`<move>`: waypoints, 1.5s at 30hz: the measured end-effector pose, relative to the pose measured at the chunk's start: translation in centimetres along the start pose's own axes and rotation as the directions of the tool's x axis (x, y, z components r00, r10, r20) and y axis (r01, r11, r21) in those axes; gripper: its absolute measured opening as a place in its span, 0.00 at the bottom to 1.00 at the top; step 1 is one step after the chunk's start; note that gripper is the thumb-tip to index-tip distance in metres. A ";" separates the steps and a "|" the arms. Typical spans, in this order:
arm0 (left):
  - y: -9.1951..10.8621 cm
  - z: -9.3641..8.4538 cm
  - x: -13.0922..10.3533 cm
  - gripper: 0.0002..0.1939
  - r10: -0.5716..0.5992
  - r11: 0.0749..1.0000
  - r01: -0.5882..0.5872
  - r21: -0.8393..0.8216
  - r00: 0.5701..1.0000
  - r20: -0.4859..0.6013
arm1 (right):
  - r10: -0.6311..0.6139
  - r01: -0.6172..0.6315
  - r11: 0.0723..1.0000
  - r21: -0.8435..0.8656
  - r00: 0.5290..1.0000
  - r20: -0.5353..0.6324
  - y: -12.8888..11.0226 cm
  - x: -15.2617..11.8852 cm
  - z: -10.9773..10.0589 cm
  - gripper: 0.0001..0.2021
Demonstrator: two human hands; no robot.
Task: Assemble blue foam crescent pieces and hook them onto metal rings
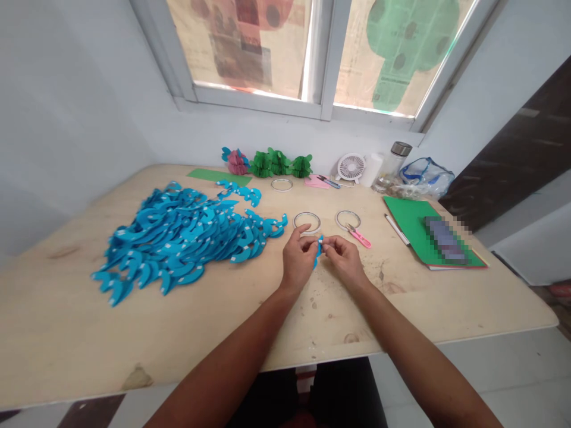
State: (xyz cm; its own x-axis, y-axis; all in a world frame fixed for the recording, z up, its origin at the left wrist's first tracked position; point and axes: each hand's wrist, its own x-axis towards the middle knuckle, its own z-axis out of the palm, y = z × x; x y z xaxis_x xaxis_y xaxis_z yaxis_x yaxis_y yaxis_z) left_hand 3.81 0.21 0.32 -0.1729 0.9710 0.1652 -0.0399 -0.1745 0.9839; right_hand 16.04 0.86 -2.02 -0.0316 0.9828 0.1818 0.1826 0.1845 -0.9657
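Between my two hands is a small curved blue paper piece with a white patch near its top. My left hand pinches it from the left, and my right hand pinches its upper right side; the fingertips nearly meet. Just beyond the left hand lies a roll of narrow tape. A second tape roll lies past the right hand, with pink thread snips resting against it. To the left spreads a big heap of similar blue paper pieces, many with white patches.
Along the wall stand green paper figures, a pink-and-blue one, a small white fan and a glass bottle. Another tape roll lies near a green strip. At right, a blurred phone rests on green sheets.
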 end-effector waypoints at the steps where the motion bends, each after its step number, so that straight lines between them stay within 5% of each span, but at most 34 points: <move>1: 0.0 0.0 0.0 0.17 -0.004 1.000 0.004 0.000 1.000 0.000 | 0.001 -0.001 1.000 -0.001 1.000 0.001 0.0 0.0 0.0 0.07; 23: -1.0 -0.1 0.2 0.18 -0.022 1.000 0.022 -0.004 0.999 -0.029 | 0.019 -0.021 0.999 0.041 0.999 0.030 -0.2 -0.1 0.1 0.09; 45: -0.4 -0.2 -0.1 0.17 0.121 0.980 -0.117 0.159 0.993 -0.014 | 0.027 -0.027 0.999 0.039 1.000 0.011 0.3 0.1 0.2 0.07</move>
State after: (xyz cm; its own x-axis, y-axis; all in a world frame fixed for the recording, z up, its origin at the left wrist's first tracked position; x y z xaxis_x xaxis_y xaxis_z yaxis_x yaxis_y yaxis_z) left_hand 3.65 0.16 -0.15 -0.1906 0.9404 0.2817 0.1377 -0.2585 0.9561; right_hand 15.92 1.01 -2.33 -0.0375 0.9874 0.1536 0.1448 0.1575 -0.9769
